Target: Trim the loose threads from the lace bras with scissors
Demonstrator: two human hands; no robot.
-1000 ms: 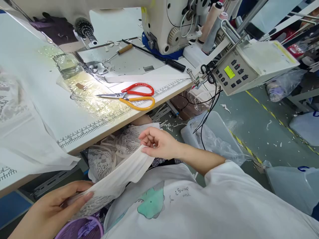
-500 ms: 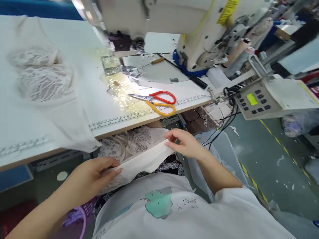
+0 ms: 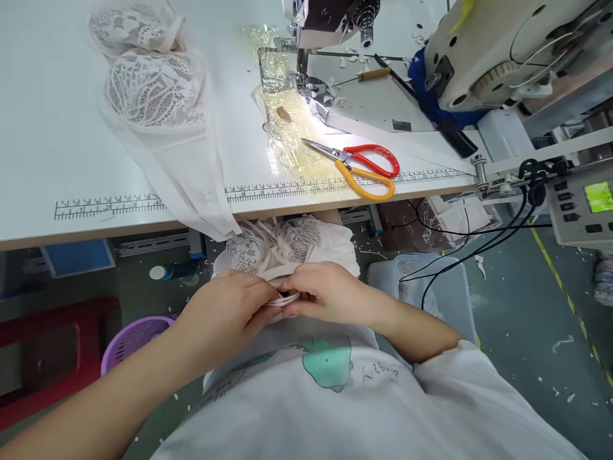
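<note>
A white lace bra (image 3: 246,249) lies across my lap, its cups facing up below the table edge. Close together over its near band, my left hand (image 3: 239,303) and my right hand (image 3: 325,294) both pinch the band's edge, which bends into a small loop between them. The fingertips of both hands nearly meet, and the fingers partly hide the fabric. On the table at the left, a second white lace bra (image 3: 153,96) lies with one band hanging over the front edge.
Scissors (image 3: 368,169) with red and yellow handles lie near the table's printed ruler (image 3: 268,190). Behind them stands a sewing machine (image 3: 460,76); its control panel (image 3: 582,201) is at the right. Below are a clear plastic bin (image 3: 431,281), a purple basket (image 3: 134,335) and a red stool (image 3: 52,358).
My hands have come together from wide apart, and the band stretched between them is now folded into a loop. The view has shifted, with the table items now further right.
</note>
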